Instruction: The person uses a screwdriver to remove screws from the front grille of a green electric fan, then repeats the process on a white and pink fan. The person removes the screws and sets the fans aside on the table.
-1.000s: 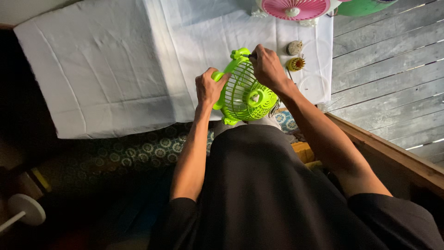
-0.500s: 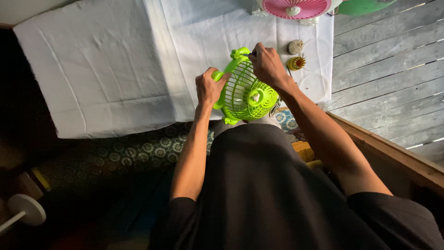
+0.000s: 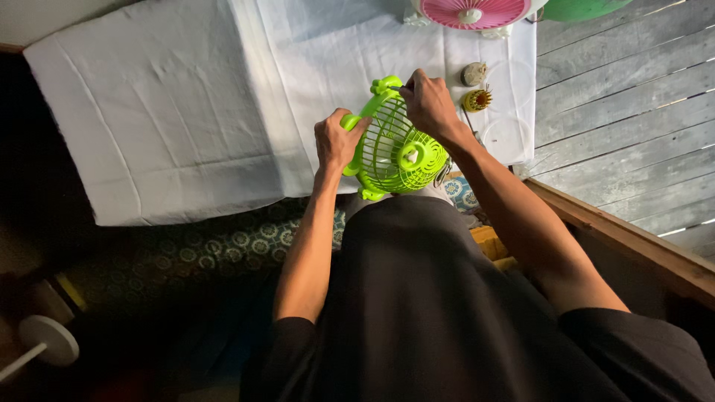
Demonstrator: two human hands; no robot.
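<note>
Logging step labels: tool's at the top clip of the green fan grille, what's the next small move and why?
Probably keep turning the tool at the top tab, left hand bracing the green fan. The right hand holds its tip at that tab, and the grille looks closed all round.

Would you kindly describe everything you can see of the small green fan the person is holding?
The green fan is a small, bright lime unit that looks like plastic, with a round wire-style grille and a round hub at its centre. It is held tilted above the edge of the white cloth. The left hand grips its left rim; the right hand presses a thin dark tool against its top bracket.
</note>
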